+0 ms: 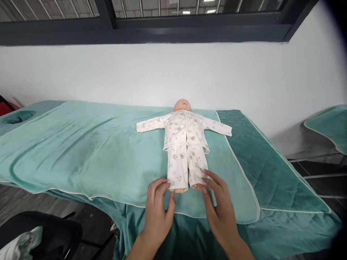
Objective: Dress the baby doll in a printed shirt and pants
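One dressed baby doll (179, 135), head view: face-up on light-green blanket (92, 155), head near white wall (121, 76), printed shirt (175, 126) sleeves outstretched. Left hand (159, 206) at one cuff of printed trousers (177, 166), thumb and forefinger apart. Right hand (218, 204) at other cuff, fingers spread, thumb beside doll's foot; cannot tell whether fingertips press fabric. Dark-green quilted cover (268, 173) beneath blanket.

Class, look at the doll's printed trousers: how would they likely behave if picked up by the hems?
The printed trousers would probably bend and crease easily, since they look like soft, thin cloth. They seem unlikely to come up alone: feet show below the hems, so the legs would probably rise too.
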Available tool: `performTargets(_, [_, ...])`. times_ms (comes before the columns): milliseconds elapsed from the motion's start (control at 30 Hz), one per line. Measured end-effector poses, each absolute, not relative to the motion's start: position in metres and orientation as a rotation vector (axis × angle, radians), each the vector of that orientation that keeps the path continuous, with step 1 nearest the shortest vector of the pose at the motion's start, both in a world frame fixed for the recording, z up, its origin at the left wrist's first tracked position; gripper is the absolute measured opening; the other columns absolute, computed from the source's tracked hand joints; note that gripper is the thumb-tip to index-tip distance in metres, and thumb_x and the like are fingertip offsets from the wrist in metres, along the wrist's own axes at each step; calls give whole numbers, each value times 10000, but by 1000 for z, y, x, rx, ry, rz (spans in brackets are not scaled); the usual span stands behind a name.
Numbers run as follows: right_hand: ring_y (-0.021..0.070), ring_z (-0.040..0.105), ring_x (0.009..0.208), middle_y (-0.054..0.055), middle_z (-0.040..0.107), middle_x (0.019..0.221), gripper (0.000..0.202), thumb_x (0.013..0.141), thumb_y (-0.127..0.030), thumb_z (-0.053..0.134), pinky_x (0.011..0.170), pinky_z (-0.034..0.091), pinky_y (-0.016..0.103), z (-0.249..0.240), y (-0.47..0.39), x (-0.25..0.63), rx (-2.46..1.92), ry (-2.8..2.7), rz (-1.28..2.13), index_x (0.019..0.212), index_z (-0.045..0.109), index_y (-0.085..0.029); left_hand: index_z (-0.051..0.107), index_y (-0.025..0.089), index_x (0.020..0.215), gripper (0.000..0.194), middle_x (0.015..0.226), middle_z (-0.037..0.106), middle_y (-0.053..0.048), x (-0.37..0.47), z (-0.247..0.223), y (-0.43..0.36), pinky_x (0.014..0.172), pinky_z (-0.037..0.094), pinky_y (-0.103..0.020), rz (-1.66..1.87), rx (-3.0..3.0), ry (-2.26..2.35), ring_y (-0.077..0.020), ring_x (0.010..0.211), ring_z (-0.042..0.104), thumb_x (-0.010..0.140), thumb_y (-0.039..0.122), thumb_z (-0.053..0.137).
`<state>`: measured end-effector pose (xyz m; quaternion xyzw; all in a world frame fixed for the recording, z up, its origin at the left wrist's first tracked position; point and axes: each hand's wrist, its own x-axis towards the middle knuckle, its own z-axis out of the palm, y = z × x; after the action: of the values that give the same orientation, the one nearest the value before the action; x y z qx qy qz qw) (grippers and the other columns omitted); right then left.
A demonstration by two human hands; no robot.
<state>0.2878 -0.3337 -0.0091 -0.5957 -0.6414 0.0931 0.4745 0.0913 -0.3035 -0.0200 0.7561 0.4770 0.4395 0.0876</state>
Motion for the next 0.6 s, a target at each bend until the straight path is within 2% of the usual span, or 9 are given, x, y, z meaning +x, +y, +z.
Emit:
performTargets(167, [266, 501, 1249, 116, 512, 1334, 307, 980, -235, 462, 988, 485, 489, -29, -336, 306, -1540, -1426, 248, 1284, 498, -236, 551, 207, 1185, 320, 1376, 478, -137, 117, 1, -303, 1056, 448, -503, 1151, 2470, 1312, -300, 1325, 432, 877, 128, 583])
performTargets(367, [238, 560, 1064, 80, 572, 1141, 239, 968, -298, 554, 902, 506, 420, -37, -335, 305, -1606, -1472, 285, 1199, 543, -234, 591, 181, 1084, 219, 1439, 472, -130, 144, 9, -291, 1126, 382, -582, 958, 2584, 1406, -339, 1424, 336, 885, 106, 539])
performTargets(600, [173, 592, 913, 46, 586, 996, 78, 994, -217, 512, 768, 503, 294, -19, -337, 305, -1474, -1530, 237, 1044, 571, -225, 588, 208, 1005, 162, 1397, 511, -103, 141, 6, -293, 1095, 416, -568, 1112, 2436, 1364, -321, 1401, 370, 889, 108, 537])
